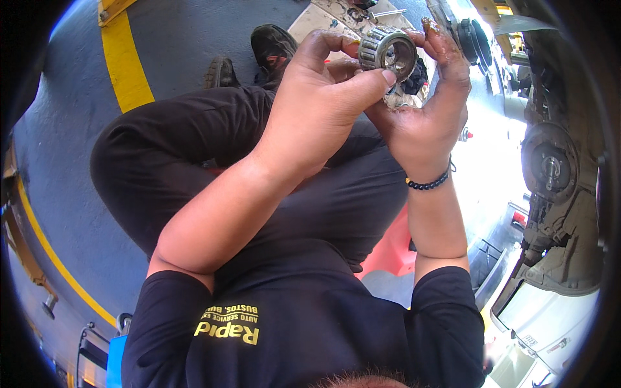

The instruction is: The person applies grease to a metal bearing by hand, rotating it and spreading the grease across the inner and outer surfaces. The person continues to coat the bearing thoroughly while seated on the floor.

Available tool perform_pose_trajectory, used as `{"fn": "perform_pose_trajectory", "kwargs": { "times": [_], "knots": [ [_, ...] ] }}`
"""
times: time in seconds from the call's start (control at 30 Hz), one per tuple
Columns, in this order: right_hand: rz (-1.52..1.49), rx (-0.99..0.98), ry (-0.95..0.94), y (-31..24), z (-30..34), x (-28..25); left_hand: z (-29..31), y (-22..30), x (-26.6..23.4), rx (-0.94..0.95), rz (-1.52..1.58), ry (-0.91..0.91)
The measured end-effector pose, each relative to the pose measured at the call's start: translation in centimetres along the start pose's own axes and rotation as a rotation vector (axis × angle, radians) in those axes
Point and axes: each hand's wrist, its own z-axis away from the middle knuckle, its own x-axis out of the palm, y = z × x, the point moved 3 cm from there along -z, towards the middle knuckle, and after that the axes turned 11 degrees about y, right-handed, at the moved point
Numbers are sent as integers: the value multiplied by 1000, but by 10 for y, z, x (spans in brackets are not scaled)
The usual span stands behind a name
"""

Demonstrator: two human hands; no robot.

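Observation:
A tapered roller bearing (376, 53), a metal ring with rollers around its outside, is up in front of me with its bore facing me. My left hand (317, 90) pinches it, the thumb across the near rim and the fingers along the left side. From the right, my right hand (430, 103) curves around it. One of its fingers meets the bearing's far right edge, while another stands raised and apart. Brownish grease smears the right fingers. The right thumb's tip is hard to make out below the bearing.
Beyond the hands lies a pale, stained board (330, 19) with tools and dark parts. On the right is a vehicle's underside with a wheel hub (550, 169). A red seat-like piece (391, 249) shows beneath me. A yellow stripe (126, 64) crosses the blue-grey floor.

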Motion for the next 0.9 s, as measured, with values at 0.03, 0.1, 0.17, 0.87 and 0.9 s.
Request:
{"fn": "perform_pose_trajectory", "kwargs": {
  "times": [0.03, 0.1, 0.17, 0.87, 0.9],
  "knots": [
    [-17, 0, -2, 1, 0, 0, 0, 1, -1, -5, -16, -7],
    [-52, 1, -5, 4, -1, 1, -1, 2, -1, 1, -44, -18],
    [-149, 2, 17, 10, 0, 3, 0, 3, 0, 22, -66, -27],
    [153, -185, -48, -7, -6, 5, -7, 3, -7, 121, -150, 144],
    [163, -178, -61, -8, -6, 5, -8, 4, -8, 149, -155, 158]
  ]
}}
